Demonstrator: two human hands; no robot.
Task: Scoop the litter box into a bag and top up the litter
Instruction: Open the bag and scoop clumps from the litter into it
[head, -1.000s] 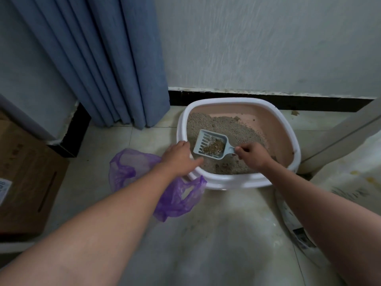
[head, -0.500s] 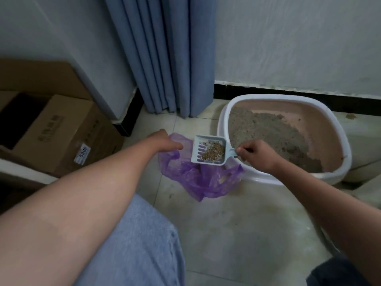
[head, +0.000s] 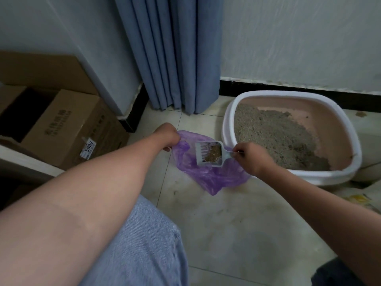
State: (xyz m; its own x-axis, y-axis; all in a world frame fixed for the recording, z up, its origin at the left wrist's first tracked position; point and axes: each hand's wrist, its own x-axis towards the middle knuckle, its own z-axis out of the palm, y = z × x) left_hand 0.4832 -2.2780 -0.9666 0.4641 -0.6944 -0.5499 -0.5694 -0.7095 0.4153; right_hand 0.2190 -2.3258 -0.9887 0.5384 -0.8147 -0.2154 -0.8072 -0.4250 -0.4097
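On the tiled floor (head: 237,213), beside the curtain (head: 175,54), I am holding the scoop (head: 210,154) level over the open mouth of the purple bag (head: 214,176). My right hand (head: 250,157) is pinching the scoop's handle, fingers curled around it; my left hand (head: 167,137) is gripping the bag's far rim, keeping the mouth spread. The scoop is carrying one clump of soiled litter, sitting toward the handle end of the slotted tray. The litter box (head: 228,129) is standing just right of the bag, its near-left rim touching or nearly touching the plastic; the remaining litter (head: 276,133) is lying heaped against the left and front walls, with bare pink base showing at the back right. Step in hand, as I judge it: transferring a scoopful into the bag, not yet tipped. The next move is calling for a roll of the right wrist so the clump slides off inside the bag, with the left hand keeping the rim up and taut; tipping too near the edge risks spilling onto the floor. Topping up is not yet started. Count: one scoop, one bag, one litter box, one clump on the scoop, two cardboard boxes (head: 68,124) at left.
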